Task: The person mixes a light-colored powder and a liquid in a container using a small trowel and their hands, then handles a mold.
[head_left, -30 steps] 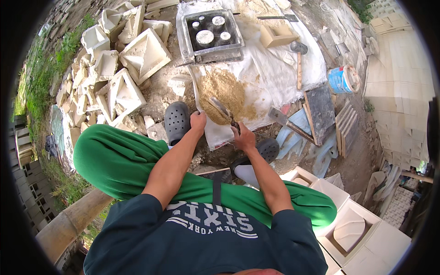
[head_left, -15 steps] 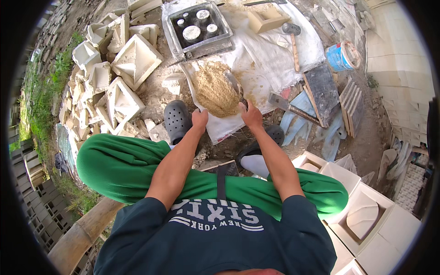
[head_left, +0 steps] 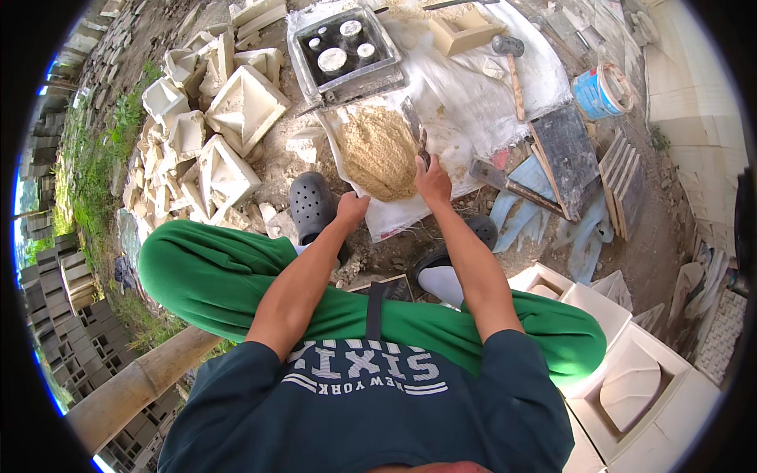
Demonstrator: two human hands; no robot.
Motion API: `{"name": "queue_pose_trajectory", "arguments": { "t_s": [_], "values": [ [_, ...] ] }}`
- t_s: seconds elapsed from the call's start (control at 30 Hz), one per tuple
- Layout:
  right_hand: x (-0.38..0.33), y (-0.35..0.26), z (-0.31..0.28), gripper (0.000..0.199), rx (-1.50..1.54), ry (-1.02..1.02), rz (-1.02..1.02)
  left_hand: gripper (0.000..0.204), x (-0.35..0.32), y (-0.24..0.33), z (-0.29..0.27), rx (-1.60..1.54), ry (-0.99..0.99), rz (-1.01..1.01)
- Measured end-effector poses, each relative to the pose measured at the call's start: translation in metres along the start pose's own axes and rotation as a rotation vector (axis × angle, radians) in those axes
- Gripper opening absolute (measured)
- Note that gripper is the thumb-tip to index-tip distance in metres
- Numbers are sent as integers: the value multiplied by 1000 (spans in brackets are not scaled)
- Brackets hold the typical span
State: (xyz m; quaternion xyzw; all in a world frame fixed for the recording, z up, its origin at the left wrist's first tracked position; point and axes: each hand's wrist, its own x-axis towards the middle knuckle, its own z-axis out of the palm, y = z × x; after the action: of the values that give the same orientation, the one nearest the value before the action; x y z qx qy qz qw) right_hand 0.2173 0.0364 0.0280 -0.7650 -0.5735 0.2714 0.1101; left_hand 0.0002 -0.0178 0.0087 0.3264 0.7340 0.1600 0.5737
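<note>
A mound of damp, tan, sand-like mix (head_left: 377, 158) lies on a white woven sheet (head_left: 394, 218) in front of my feet. My right hand (head_left: 433, 183) is closed round the handle of a trowel (head_left: 412, 120). Its blade points away from me along the mound's right side. At the sheet's near left edge, my left hand (head_left: 352, 207) is closed on the sheet's border. Just beyond the mound stands a square dark mould (head_left: 386, 88) with several round pale-topped posts inside.
Broken cream mould pieces (head_left: 246, 110) are heaped on the left. A mallet (head_left: 516, 83), a tan block mould (head_left: 465, 33), a blue-and-white bucket (head_left: 597, 93) and dark boards (head_left: 564, 158) lie to the right. Cream block moulds (head_left: 654, 378) stand near my right knee.
My right hand has pushed the trowel slightly away from me, and its blade now lies along the mound's right edge. The mound's top looks smoother. My left hand stays on the sheet.
</note>
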Motion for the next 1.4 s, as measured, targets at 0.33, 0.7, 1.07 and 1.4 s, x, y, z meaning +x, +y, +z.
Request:
{"name": "queue_pose_trajectory", "arguments": {
  "t_s": [0.33,0.7,1.07,1.4],
  "values": [
    [-32,37,-6,50,45,39,-77,35,1,-11,12,-48,-91,-6],
    [-23,30,-12,47,16,-32,-76,37,-13,3,15,-15,-131,-42],
    [-28,18,-4,51,-29,-49,-88,39,-5,-13,13,-15,-112,-58],
    [-38,-7,-4,48,-130,-203,-159,40,-17,4,6,68,-113,-57]
  ]
}}
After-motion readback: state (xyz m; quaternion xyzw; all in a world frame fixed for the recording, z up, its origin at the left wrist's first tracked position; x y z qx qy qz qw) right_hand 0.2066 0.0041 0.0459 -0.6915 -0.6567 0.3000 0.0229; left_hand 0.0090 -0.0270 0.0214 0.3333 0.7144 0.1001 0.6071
